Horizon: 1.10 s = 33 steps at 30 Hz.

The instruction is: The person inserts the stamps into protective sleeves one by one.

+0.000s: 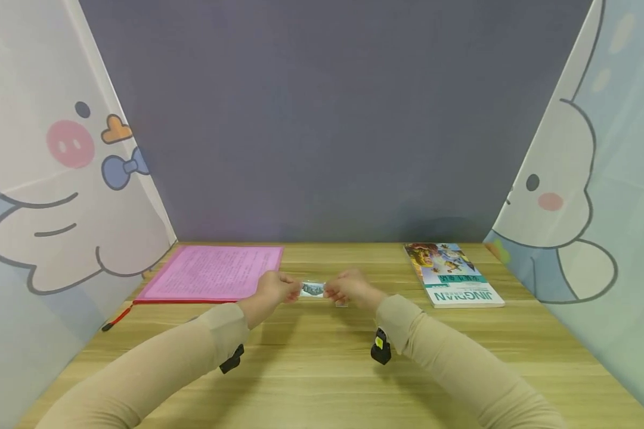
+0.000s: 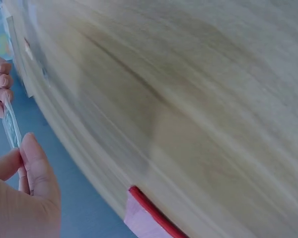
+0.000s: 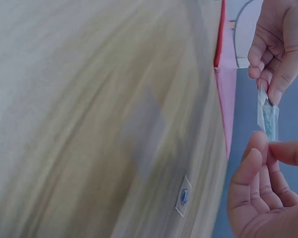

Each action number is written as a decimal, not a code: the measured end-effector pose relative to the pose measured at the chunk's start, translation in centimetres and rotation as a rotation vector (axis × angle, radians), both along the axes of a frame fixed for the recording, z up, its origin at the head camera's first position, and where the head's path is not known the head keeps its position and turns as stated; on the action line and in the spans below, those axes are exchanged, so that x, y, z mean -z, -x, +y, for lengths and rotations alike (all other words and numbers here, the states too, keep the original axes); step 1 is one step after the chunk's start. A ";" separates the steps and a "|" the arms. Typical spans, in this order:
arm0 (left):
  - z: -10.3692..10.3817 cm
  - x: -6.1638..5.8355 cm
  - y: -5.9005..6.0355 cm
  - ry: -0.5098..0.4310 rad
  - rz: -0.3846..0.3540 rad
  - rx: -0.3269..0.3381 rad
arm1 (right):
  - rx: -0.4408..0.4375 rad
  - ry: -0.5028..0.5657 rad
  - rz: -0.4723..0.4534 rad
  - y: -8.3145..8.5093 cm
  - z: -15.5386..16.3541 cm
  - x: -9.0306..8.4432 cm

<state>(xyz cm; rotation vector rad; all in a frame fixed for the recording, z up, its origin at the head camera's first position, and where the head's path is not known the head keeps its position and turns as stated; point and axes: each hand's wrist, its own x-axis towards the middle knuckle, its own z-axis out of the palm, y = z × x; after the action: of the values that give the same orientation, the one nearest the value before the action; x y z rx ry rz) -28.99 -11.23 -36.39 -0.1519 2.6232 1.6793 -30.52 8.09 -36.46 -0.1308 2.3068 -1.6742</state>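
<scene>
Paper (image 1: 209, 273) inside pink folder (image 1: 186, 301); beside it, clear-edged card (image 1: 312, 289) in the pinch of left hand (image 1: 271, 288) and right hand (image 1: 354, 288).

The wood-grain table (image 1: 311, 369) bears a pink folder (image 1: 209, 274), a book (image 1: 456, 279) and, between them, a small square (image 3: 183, 196).

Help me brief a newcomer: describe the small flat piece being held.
Above the light wood-grain table, find the left hand and right hand. Both pinch the flat teal-patterned clear piece aloft, whereas a pale blue-marked piece lies below.
</scene>
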 end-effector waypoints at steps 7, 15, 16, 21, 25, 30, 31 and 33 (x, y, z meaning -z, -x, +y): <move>-0.5 1.1 0.1 0.047 -0.019 0.017 | 0.037 0.001 -0.037 -0.2 -1.1 1.3; -0.8 2.1 0.1 0.050 -0.076 0.001 | 0.046 -0.031 -0.041 -0.3 -2.2 2.3; -0.8 2.2 0.0 0.053 -0.080 -0.002 | 0.047 -0.040 -0.039 -0.3 -2.3 2.4; -0.9 2.7 0.0 0.089 -0.107 -0.008 | 0.057 -0.095 -0.036 -0.2 -2.8 2.9; -1.0 2.8 0.2 0.112 -0.136 0.001 | 0.052 -0.138 -0.031 -0.1 -3.1 3.0; -1.1 2.6 0.6 0.116 -0.179 -0.001 | 0.026 -0.170 -0.016 -0.3 -3.4 2.8; -1.1 2.5 0.6 0.115 -0.185 -0.003 | 0.023 -0.169 -0.017 -0.3 -3.4 2.8; -1.1 2.4 0.7 0.112 -0.195 -0.006 | 0.021 -0.167 -0.016 -0.2 -3.5 2.8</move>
<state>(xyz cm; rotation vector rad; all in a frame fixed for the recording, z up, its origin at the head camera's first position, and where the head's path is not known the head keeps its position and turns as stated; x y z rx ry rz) -29.65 -12.29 -38.81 -0.3091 2.5718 1.4386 -30.27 4.61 -39.26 -0.0580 2.4316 -1.4783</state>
